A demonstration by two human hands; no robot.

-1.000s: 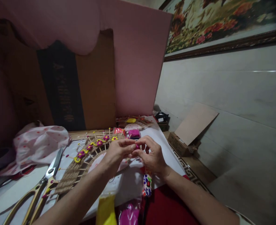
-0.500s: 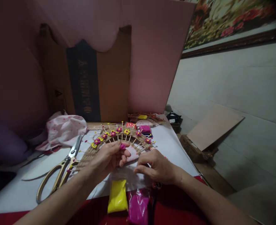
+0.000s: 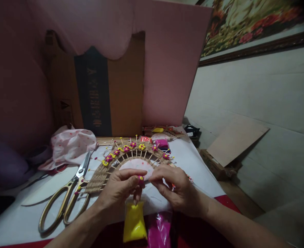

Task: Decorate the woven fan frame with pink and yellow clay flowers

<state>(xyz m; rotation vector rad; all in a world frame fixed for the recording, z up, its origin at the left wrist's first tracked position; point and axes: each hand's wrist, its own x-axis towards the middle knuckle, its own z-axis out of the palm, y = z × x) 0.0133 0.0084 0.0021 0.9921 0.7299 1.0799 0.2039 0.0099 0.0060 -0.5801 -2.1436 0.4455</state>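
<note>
Between the fingertips of my left hand [image 3: 119, 187] is a small magenta clay flower [image 3: 141, 178] with a yellow dot on it. My right hand [image 3: 179, 189] is close by on the right, thumb and fingers pinched together; whatever they hold, if anything, is too small to make out. Behind both hands lies a fan-shaped woven twine piece [image 3: 98, 177] on thin sticks, with magenta and yellow clay flowers along its arc and a spotted pale cloth centre [image 3: 133, 164]. Below the hands are a bag of yellow clay [image 3: 135, 225] and a bag of magenta clay [image 3: 159, 232].
Large gold-handled scissors [image 3: 73, 194] lie at the left beside a white oval sheet [image 3: 46, 186]. Behind them is a crumpled spotted cloth [image 3: 73, 146]. A cardboard box panel [image 3: 126, 96] stands at the back. More clay packs [image 3: 161, 143] lie at the table's rear.
My left hand has lowered and turned, and a yellow dot now shows on the magenta piece. My right hand's fingertips have come closer to it. The view has shifted slightly.
</note>
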